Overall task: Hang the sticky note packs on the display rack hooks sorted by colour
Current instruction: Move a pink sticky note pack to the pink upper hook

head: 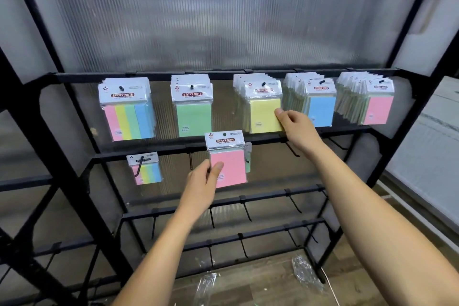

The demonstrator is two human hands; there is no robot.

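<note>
Sticky note packs hang along the top rail of the black display rack (74,117), each bunch on its own hook; taking the yellow bunch (264,112) as the landmark, the green bunch (193,112) hangs to its left and the striped four-colour bunch (128,114) further left; the blue bunch (320,104) hangs just to its right, and the pink bunch (377,104) beyond that; below and left of the yellow bunch, the left hand (202,182) holds up a pink pack (228,159) in front of the second rail, thumb pressed on its face and fingers curled behind its left edge; more packs, one with a green edge, sit behind it in the same grip; the right hand (296,126) reaches to the yellow bunch itself, thumb on the front pack's right edge with the fingers curled behind, so whether they hold the pack I cannot tell; a lone striped pack (146,169) hangs on the second rail, well down and left of the yellow bunch; clear plastic wrapping (305,273) lies on the wooden floor far beneath it.
</note>
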